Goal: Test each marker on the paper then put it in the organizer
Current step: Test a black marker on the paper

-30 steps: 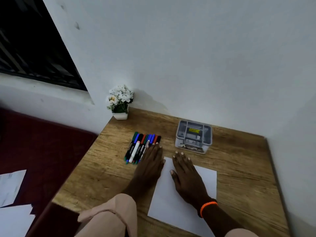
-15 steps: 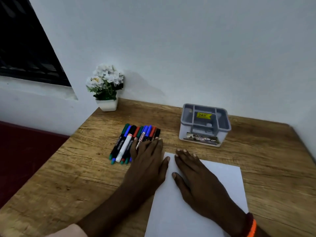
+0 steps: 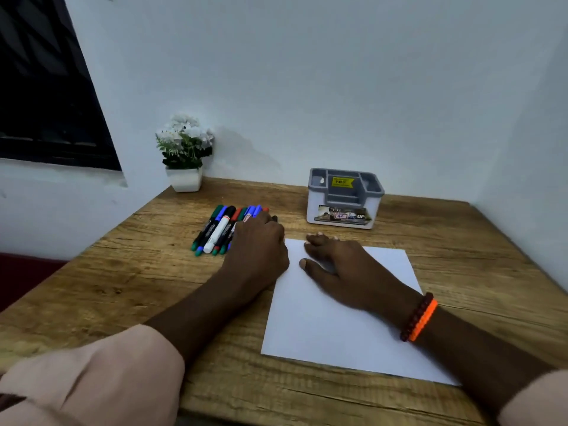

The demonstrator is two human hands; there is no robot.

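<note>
Curling now over the right end of the markers point(image 3: 221, 229) — left hand point(image 3: 256, 250), flat before; grip unconfirmed. Right hand point(image 3: 338, 265) unchanged, relaxed on blank paper point(image 3: 338, 327) — testing not begun.

Left hand's point(image 3: 256, 250) fingertips, perhaps curled, behind its knuckles over markers point(image 3: 219, 229).
</note>
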